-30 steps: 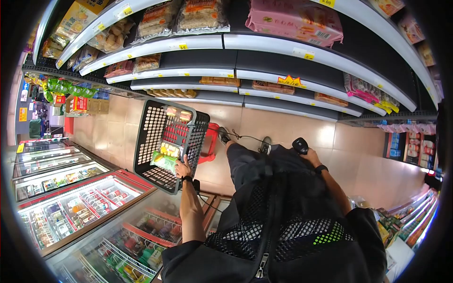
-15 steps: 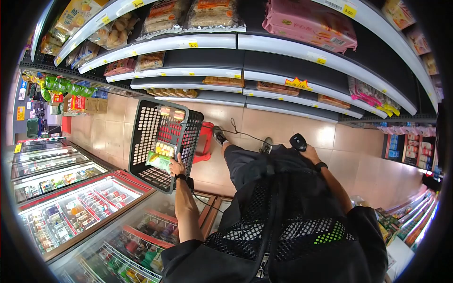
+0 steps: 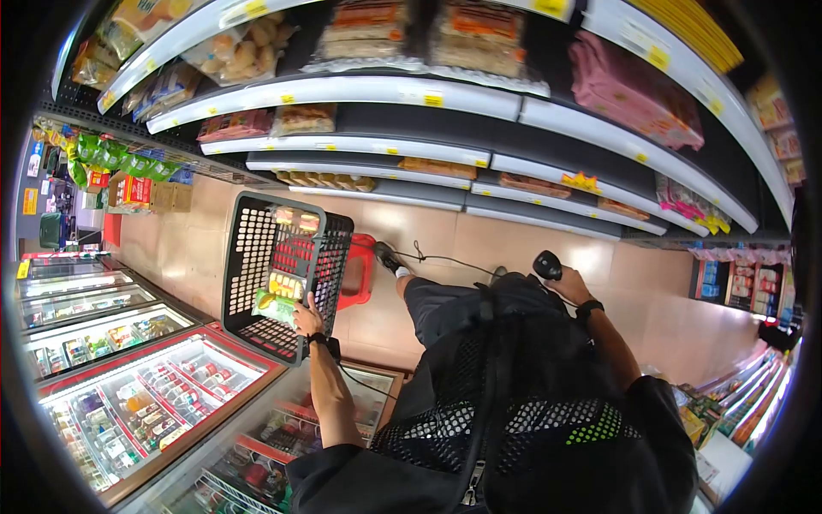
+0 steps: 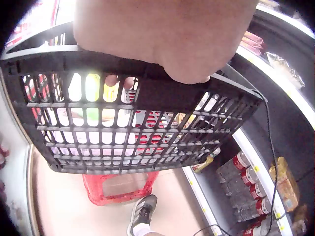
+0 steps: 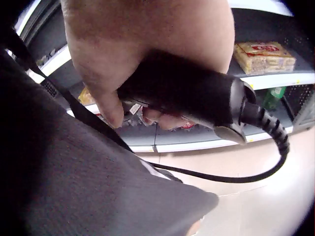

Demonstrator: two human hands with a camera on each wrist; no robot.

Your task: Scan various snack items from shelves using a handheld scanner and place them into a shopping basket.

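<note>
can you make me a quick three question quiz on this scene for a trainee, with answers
1. What does the right hand hold? a) nothing b) a black corded device c) a shoe
2. True or false: the left hand grips the basket by its rim.
3. Fill in: inside the basket, the packet closest to the left hand is mostly ____.

Key: 1. b; 2. true; 3. green
</note>
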